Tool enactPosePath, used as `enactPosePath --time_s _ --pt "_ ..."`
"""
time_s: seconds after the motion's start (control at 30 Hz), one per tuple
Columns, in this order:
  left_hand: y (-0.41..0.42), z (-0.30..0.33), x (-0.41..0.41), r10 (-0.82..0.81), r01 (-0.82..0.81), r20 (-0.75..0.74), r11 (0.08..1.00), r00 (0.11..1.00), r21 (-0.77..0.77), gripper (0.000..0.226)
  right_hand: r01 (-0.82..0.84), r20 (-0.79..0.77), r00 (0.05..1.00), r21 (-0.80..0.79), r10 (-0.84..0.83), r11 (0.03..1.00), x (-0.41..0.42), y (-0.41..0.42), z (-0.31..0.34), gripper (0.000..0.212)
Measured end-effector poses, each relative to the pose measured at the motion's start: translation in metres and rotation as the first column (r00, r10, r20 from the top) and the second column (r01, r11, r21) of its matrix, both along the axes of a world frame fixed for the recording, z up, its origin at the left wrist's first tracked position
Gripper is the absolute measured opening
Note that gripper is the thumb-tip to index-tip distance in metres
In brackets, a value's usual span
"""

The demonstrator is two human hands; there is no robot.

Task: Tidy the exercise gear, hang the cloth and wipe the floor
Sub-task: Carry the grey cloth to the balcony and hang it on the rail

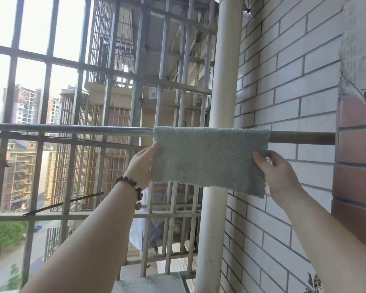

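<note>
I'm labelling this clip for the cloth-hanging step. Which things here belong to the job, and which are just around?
Part of the job:
grey cloth
metal rail it hangs over
left hand
right hand

Just around:
white pipe
window bars
brick wall
bead bracelet

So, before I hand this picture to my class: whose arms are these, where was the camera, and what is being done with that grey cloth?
There is no machine here. A person wears a camera on the head, looking forward and down, so the arms are their own. A grey cloth is draped over a metal rail on a balcony with window bars. The left hand, with a bead bracelet on its wrist, touches the cloth's left edge; the right hand pinches its right edge. Behind stand a white pipe and a brick wall.
</note>
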State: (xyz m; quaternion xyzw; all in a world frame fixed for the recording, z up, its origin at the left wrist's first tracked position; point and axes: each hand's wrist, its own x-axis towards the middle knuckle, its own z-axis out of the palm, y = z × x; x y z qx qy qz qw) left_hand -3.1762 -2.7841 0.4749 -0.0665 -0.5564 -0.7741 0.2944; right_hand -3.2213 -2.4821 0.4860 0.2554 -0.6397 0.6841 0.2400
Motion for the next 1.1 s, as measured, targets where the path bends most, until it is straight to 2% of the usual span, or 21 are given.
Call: enactPosePath --time_s 0.17,0.3,0.37,0.43,0.53,0.6,0.67,0.73,0.8,0.87,1.0,1.03,1.1 --pt "0.0 0.015 0.002 0.038 -0.036 -0.026 0.996 0.999 0.081 0.033 0.06 0.073 0.996 -0.076 -0.054 0.995 -0.008 0.002 0.017 0.015" --pt "0.0 0.014 -0.001 0.097 -0.096 -0.012 0.995 0.995 0.04 0.034 0.073 0.138 0.989 -0.146 -0.053 0.987 -0.012 0.002 0.017 0.016" --pt "0.002 0.008 -0.002 0.02 -0.022 0.042 0.999 0.999 0.035 0.043 0.032 0.168 0.986 -0.11 -0.013 0.993 -0.011 0.0 0.009 0.023" --pt "0.003 0.0 -0.004 -0.012 0.013 0.078 1.0 0.997 -0.007 0.046 -0.009 0.186 0.982 -0.087 0.025 0.996 -0.012 -0.002 -0.002 0.017" --pt "0.001 -0.01 -0.003 0.065 -0.065 0.028 0.998 0.998 -0.011 0.025 0.105 0.173 0.981 -0.093 -0.088 0.99 -0.011 -0.001 -0.01 0.017" --pt "-0.002 -0.016 0.0 0.068 -0.068 -0.005 0.998 0.998 -0.011 0.019 0.051 0.164 0.986 -0.106 -0.033 0.993 -0.01 -0.001 -0.015 0.017" --pt "-0.004 -0.024 0.001 0.041 -0.039 0.022 0.997 0.999 -0.064 0.021 -0.065 0.147 0.986 -0.055 0.072 0.996 -0.007 -0.002 -0.021 0.007" --pt "-0.006 -0.031 0.0 0.084 -0.079 0.06 0.993 0.995 -0.083 0.02 0.016 0.108 0.994 0.017 -0.017 1.0 -0.009 0.0 -0.027 0.002" --pt "-0.009 -0.033 0.0 0.175 -0.172 0.062 0.984 0.983 -0.053 0.016 0.157 0.089 0.984 -0.005 -0.156 0.988 -0.014 0.004 -0.028 0.008" --pt "-0.01 -0.032 0.002 0.219 -0.217 0.039 0.975 0.975 -0.037 0.011 0.191 0.062 0.98 -0.001 -0.191 0.982 -0.016 0.005 -0.029 0.012" --pt "0.003 -0.037 0.013 0.158 -0.155 0.038 0.986 0.987 -0.069 0.012 0.003 0.12 0.993 -0.077 0.007 0.997 -0.016 0.005 -0.04 0.036" --pt "0.004 -0.039 0.014 0.188 -0.185 0.041 0.981 0.981 -0.065 0.011 0.026 0.134 0.991 -0.077 -0.015 0.997 -0.018 0.006 -0.043 0.032" --pt "0.004 -0.043 0.014 0.265 -0.263 0.043 0.964 0.963 -0.045 0.009 0.088 0.158 0.985 -0.079 -0.075 0.993 -0.02 0.008 -0.048 0.009"
